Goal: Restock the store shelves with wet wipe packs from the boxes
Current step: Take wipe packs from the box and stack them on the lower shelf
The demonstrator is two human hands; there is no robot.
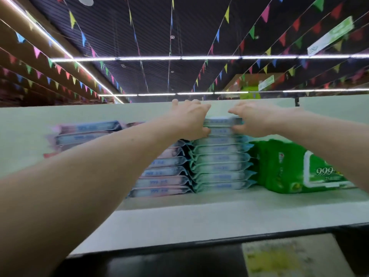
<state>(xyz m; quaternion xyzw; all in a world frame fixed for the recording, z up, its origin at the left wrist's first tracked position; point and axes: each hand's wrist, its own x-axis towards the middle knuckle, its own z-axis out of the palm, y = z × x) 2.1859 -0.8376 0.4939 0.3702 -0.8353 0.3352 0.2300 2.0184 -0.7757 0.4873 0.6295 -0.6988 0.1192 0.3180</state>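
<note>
A: Two-handed, up at the pale shelf (179, 216). Gripping the top packs (221, 121) with the left hand (189, 118) at their left end and with the right hand (253, 118) at their right end.

B: Clamped, or only touching?

A: Clamped, by the look of it, with thumbs tucked in at the front and fingers laid over the top. Too smeared to count the packs in the grip; perhaps two.

B: And sitting where?

A: On the crown of the teal stack (221, 162), about mid-shelf, resting on the pack below.

B: Left of that?

A: Pressed against it, a blue and pink stack (165, 172), partly hidden behind the left forearm. Farther left and apart, another pile of pink and blue packs (85, 132), blurred, with its lower part hidden by the same forearm.

B: And right?

A: Just beside the teal stack, a big green pack (295, 168) printed "999", half covered by the right forearm.

B: Below the shelf edge?

A: Only a yellowish label (279, 258), unreadable.

B: Overhead?

A: Strings of coloured pennants (71, 19) under a dark ceiling (199, 27), crossed by white light strips (149, 58).
</note>
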